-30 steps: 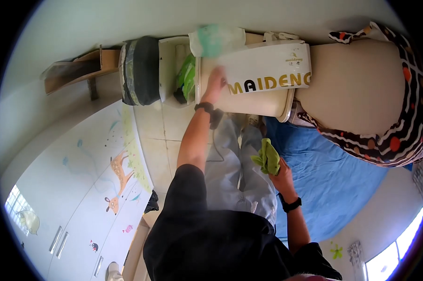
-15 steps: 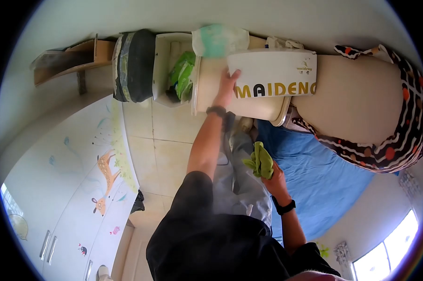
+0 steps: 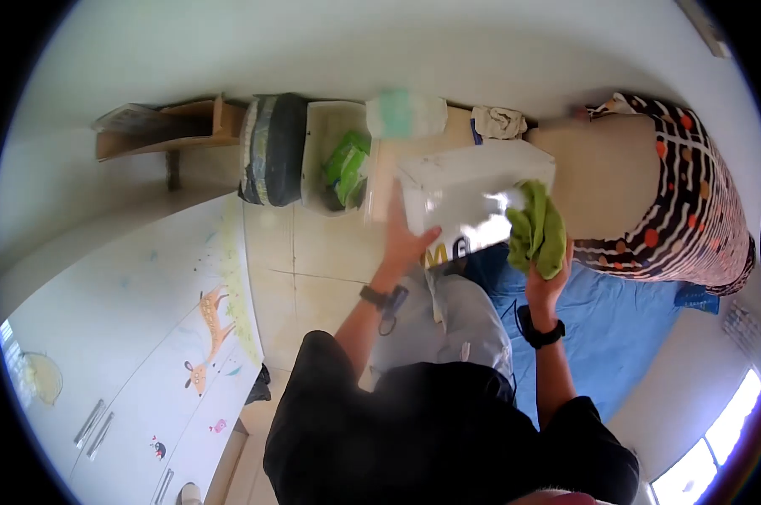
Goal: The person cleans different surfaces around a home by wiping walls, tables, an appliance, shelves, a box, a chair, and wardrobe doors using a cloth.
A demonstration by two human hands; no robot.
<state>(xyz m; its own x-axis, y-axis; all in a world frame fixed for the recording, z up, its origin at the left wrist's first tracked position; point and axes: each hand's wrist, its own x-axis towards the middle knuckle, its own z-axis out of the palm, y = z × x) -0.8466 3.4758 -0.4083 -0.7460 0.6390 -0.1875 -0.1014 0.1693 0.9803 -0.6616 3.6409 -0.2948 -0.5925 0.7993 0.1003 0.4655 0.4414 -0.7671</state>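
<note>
A white box with partly visible gold and black lettering (image 3: 473, 185) is tilted toward me over a cream surface. My left hand (image 3: 406, 236) is at the box's left edge, thumb spread over its front and the other fingers partly blurred along the side. My right hand (image 3: 549, 282) grips a crumpled green cloth (image 3: 536, 231), which is beside the box's right end and overlaps it. Glare covers part of the box's front face.
A bin with a green packet (image 3: 345, 168) stands left of the box, beside a dark rounded object (image 3: 281, 150) and a cardboard box (image 3: 174, 130). Behind lie a white-and-green pack (image 3: 406, 115) and a whitish cloth (image 3: 498, 123). Patterned fabric (image 3: 692, 202) is at right, blue sheet (image 3: 599, 337) below.
The box has been tipped toward me, its lettering now lower and mostly obscured. My right hand has moved up and right with the green cloth, to the box's right end.
</note>
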